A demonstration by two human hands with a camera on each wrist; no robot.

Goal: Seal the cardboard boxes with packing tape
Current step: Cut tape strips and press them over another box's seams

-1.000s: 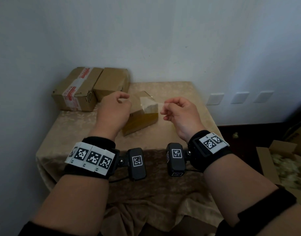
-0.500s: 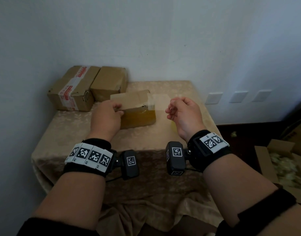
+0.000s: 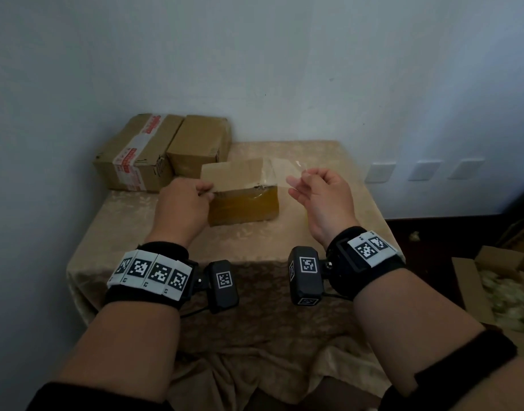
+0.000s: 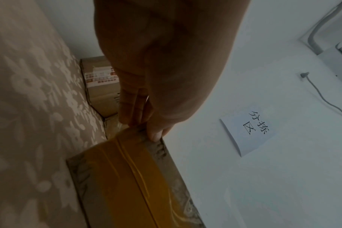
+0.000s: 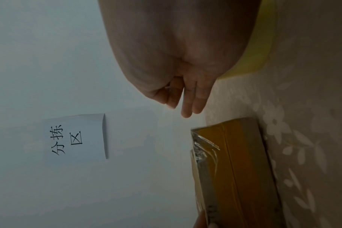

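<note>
Between my two hands sits the small cardboard box (image 3: pixel 243 200), on the cloth-covered table (image 3: pixel 337 221), and everything I say is placed from that box. Its long axis runs left to right across my view, and its near face carries amber tape already. My left hand (image 3: pixel 183 206) is at the box's left end, thumb and fingers curled onto the near top edge of the box there; the left wrist view shows the thumb pressing that edge. My right hand (image 3: pixel 320 197) hovers just off the box's right end, apart from it, pinching the free end of a clear strip of packing tape (image 3: pixel 281 173) whose other end is stuck on the box's top right corner. So the strip lies along the box's length, and the left hand is the nearer, in contact, while the right one only reaches the box through the tape. I judge the coming move is to fold that strip down over the right end.

Against half a second ago, the box looks squarer to me and the strip is drawn out further right and higher. A second ago the box sat skewed, corner toward me. Behind the box's left end, two larger boxes (image 3: pixel 163 152) stand against the wall.
</note>
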